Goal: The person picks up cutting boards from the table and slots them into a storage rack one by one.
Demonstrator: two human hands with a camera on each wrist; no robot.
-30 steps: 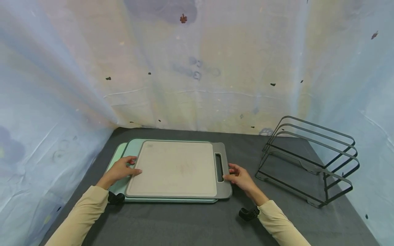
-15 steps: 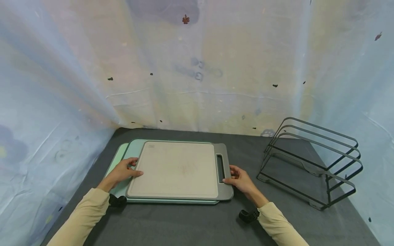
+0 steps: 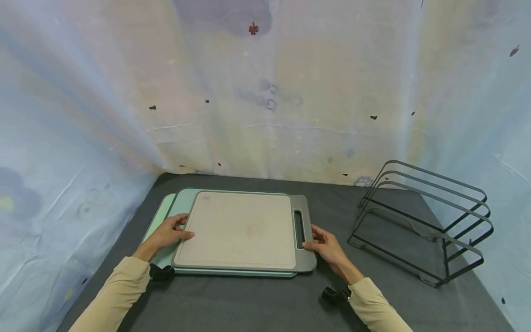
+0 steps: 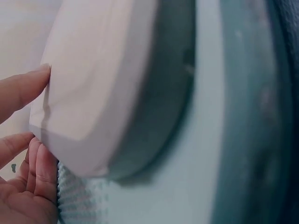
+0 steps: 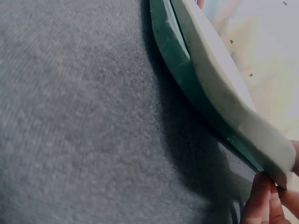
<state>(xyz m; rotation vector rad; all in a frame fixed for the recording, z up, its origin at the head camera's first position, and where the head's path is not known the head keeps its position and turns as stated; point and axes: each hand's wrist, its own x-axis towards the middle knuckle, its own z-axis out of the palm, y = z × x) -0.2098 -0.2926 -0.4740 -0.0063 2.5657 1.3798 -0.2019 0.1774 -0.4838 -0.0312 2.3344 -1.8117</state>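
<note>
We see the grey worktop (image 3: 257,299) carrying a rack (image 3: 419,221) by its right edge and a grey board (image 3: 242,230) stacked on green boards (image 3: 166,216) near its left edge. Our left hand (image 3: 168,233) and right hand (image 3: 327,244) pinch the grey board's ends.

We list a dark grey wire rack (image 3: 423,221) with three slanted loop dividers, standing at the right on a dark grey felt-like tabletop (image 3: 257,299). Behind it we note a pale, wrinkled cloth backdrop (image 3: 265,92) with small dark specks, enclosing three sides.
</note>
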